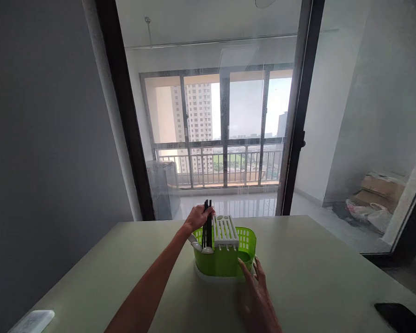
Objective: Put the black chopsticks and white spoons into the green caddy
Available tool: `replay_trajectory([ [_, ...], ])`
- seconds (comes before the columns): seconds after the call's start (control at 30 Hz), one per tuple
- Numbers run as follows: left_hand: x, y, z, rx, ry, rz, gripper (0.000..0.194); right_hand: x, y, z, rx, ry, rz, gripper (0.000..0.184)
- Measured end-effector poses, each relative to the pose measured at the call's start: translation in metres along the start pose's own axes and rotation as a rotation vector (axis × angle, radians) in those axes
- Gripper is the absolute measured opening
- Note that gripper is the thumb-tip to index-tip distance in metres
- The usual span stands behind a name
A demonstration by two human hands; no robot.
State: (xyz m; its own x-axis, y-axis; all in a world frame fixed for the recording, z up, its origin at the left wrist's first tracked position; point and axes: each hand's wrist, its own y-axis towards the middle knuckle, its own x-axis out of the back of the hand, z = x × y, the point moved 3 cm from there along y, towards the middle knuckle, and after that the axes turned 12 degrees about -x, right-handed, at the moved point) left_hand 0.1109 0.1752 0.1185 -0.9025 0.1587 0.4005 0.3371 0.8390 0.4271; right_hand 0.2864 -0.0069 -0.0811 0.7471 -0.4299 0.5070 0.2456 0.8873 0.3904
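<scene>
Well over to the left, a white object (33, 321) lies on the pale table (298, 277). Next, the left hand (197, 217) grips the tops of black chopsticks (208, 231) standing in the left part of a green basket (225, 262), with white spoons (207, 250) before them. A white slotted rack (225, 231) separates them from the right compartment. The right hand (258, 291), fingers loosely spread, is at the basket's right front; contact is unclear. Farther right lies a black object (400, 317); beyond glass, cardboard (381, 189).
</scene>
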Motion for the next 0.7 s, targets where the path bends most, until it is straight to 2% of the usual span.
replay_trajectory([
  [0.07, 0.011, 0.000, -0.002, 0.000, -0.093, -0.080, 0.034, -0.001, 0.001, -0.002, -0.004, 0.011, -0.006, 0.082],
  [0.13, 0.032, 0.001, -0.004, 0.001, -0.190, -0.200, 0.033, -0.002, 0.001, -0.003, -0.002, 0.020, -0.010, 0.084],
  [0.2, 0.065, 0.002, -0.007, 0.005, -0.277, -0.363, 0.032, -0.001, 0.001, -0.004, 0.003, 0.027, -0.010, 0.085],
  [0.3, 0.128, -0.008, -0.006, 0.049, -0.365, -0.640, 0.029, -0.001, 0.002, -0.005, 0.005, 0.039, 0.001, 0.087],
  [0.4, 0.184, -0.037, 0.003, 0.181, -0.416, -0.829, 0.031, -0.003, 0.003, -0.007, 0.004, 0.036, 0.006, 0.091],
  [0.47, 0.208, -0.066, 0.013, 0.287, -0.438, -0.888, 0.037, -0.005, 0.003, -0.010, 0.006, 0.032, 0.011, 0.092],
  [0.57, 0.224, -0.112, 0.034, 0.448, -0.438, -0.920, 0.037, -0.009, 0.003, -0.015, -0.002, 0.027, 0.019, 0.093],
  [0.63, 0.225, -0.140, 0.049, 0.542, -0.403, -0.891, 0.039, -0.011, 0.003, -0.018, -0.021, 0.021, 0.029, 0.095],
  [0.7, 0.223, -0.164, 0.064, 0.619, -0.331, -0.841, 0.032, -0.012, 0.002, -0.020, -0.037, 0.025, 0.048, 0.097],
])
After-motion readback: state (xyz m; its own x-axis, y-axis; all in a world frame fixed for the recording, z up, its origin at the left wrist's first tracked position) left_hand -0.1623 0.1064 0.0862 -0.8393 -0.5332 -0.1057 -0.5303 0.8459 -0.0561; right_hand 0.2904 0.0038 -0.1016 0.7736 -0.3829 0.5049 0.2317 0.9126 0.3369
